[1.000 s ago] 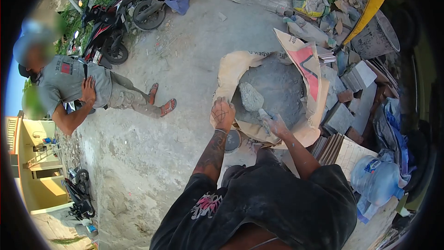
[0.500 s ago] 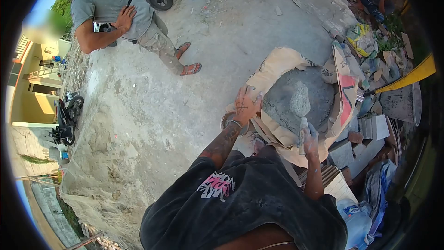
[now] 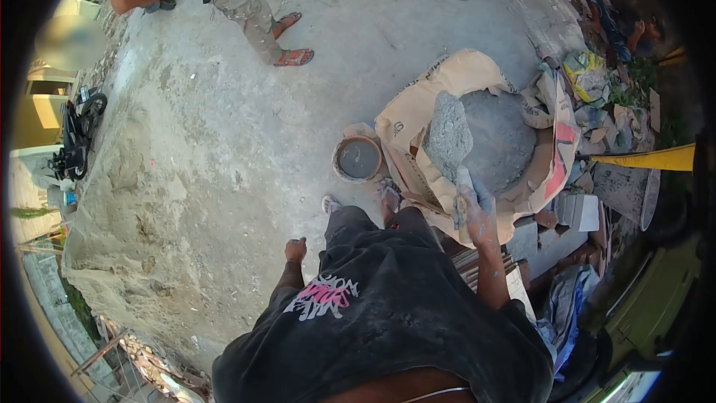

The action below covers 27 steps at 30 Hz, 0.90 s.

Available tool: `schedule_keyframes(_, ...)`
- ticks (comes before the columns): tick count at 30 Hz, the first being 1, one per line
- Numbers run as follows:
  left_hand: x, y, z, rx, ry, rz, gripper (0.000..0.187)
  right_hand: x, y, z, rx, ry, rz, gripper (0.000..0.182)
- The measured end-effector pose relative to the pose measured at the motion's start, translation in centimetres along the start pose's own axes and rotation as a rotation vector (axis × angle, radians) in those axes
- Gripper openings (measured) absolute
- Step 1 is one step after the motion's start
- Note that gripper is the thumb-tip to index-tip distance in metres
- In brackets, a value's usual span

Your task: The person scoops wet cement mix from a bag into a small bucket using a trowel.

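A trowel (image 3: pixel 463 179) is gripped by its handle in my right hand (image 3: pixel 478 213), with a mound of grey powder (image 3: pixel 448 131) heaped on its blade. The loaded blade is over the left side of an opened paper sack (image 3: pixel 406 113), which holds more grey powder (image 3: pixel 501 134). My left hand (image 3: pixel 296 249) hangs low beside my left leg, fingers curled in, away from the sack; whether anything is inside it is hidden. Left of the sack stands a round pot (image 3: pixel 340 158) of grey liquid.
A person in sandals (image 3: pixel 294 57) stands at the upper left. Another person (image 3: pixel 613 21) is low at the upper right. Rubble, broken tiles (image 3: pixel 552 248) and a yellow-and-white bag (image 3: pixel 586 73) lie right of the sack. A motorcycle (image 3: pixel 77 134) is at the far left.
My left hand has left the sack's edge and dropped back to my side, uncovering the pot. The loaded trowel has moved left and closer to me. The view has shifted downward.
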State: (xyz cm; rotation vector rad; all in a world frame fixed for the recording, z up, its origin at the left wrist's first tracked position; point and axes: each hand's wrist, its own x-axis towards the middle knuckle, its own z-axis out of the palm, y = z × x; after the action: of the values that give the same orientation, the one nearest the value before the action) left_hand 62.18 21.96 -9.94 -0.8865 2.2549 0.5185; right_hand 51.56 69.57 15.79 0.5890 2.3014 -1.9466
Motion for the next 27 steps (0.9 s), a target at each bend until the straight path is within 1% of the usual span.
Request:
schedule_keyframes(2,-2.2,-2.7,2.0,-0.051,-0.028,-0.072,0.049,0.3,-0.7,1.4,-0.001,-0.086,0.041,0.04)
schedule_keyframes(3,-2.8,-3.4,3.3,-0.142,-0.044,-0.095,0.049,0.3,-0.9,2.2,0.01,-0.125,0.082,0.041)
schedule_keyframes(4,-3.3,-3.9,4.6,-0.234,-0.056,-0.111,0.049,0.5,-0.6,3.0,-0.004,-0.162,0.09,0.041)
schedule_keyframes(5,-4.5,-3.4,4.9,-0.251,-0.058,-0.14,0.049,0.6,-0.1,4.0,0.003,-0.204,0.118,0.04)
schedule_keyframes(7,-7.1,-1.7,4.1,-0.216,-0.038,-0.016,0.047,0.9,-0.1,6.3,0.001,-0.258,0.153,0.039)
schedule_keyframes(8,-6.0,-3.8,7.0,-0.452,-0.03,-0.118,0.044,1.0,-0.6,8.0,0.081,-0.314,0.169,0.04)
schedule_keyframes(9,-7.4,-2.9,6.0,-0.521,-0.034,-0.109,0.041,0.8,-0.7,9.5,0.16,-0.369,0.197,0.043)
schedule_keyframes(10,-8.5,-1.9,4.8,-0.591,-0.032,-0.096,0.039,1.1,0.4,11.1,0.151,-0.383,0.209,0.043)
schedule_keyframes(11,-9.5,-1.4,3.6,-0.593,-0.035,-0.116,0.039,1.4,2.4,12.9,0.204,-0.397,0.261,0.043)
schedule_keyframes(12,-10.7,-1.3,2.5,-0.67,-0.035,-0.105,0.035,1.4,4.6,14.5,0.256,-0.408,0.322,0.044)
schedule_keyframes(13,-10.8,-1.0,1.6,-0.752,-0.029,-0.086,0.032,1.9,6.5,15.8,0.239,-0.441,0.369,0.046)
schedule_keyframes(14,-11.0,-1.6,1.2,-0.787,-0.028,-0.103,0.03,2.4,10.7,17.1,0.233,-0.448,0.383,0.046)
schedule_keyframes(16,-11.0,-4.4,1.5,-0.79,-0.063,-0.151,0.029,3.6,21.4,20.0,-0.104,-0.367,0.271,0.05)
schedule_keyframes(17,-11.4,-5.5,1.2,-0.777,-0.07,-0.199,0.028,4.0,24.6,21.6,-0.132,-0.338,0.139,0.034)
schedule_keyframes(18,-11.7,-6.8,1.2,-0.763,-0.076,-0.247,0.028,4.6,27.6,22.9,-0.135,-0.332,0.154,0.034)
schedule_keyframes(20,-12.5,-10.1,1.7,-0.728,-0.088,-0.371,0.026,6.2,34.2,25.3,-0.137,-0.245,0.312,0.055)
schedule_keyframes(21,-13.0,-12.0,2.2,-0.7,-0.112,-0.43,0.026,7.3,38.9,26.3,-0.156,-0.222,0.272,0.055)
schedule_keyframes(22,-13.7,-14.5,3.1,-0.698,-0.113,-0.471,0.029,8.5,41.4,27.2,-0.161,-0.214,0.288,0.055)
schedule_keyframes(24,-14.6,-18.7,4.4,-0.595,-0.167,-0.567,0.028,11.0,46.1,29.3,-0.381,-0.122,0.128,0.051)
schedule_keyframes(26,-15.3,-21.2,5.1,-0.59,-0.176,-0.648,0.027,13.1,49.8,31.0,-0.446,-0.12,0.364,0.048)
schedule_keyframes(27,-15.1,-21.2,4.8,-0.511,-0.191,-0.633,0.027,14.2,48.8,31.8,-0.533,-0.154,0.289,0.047)
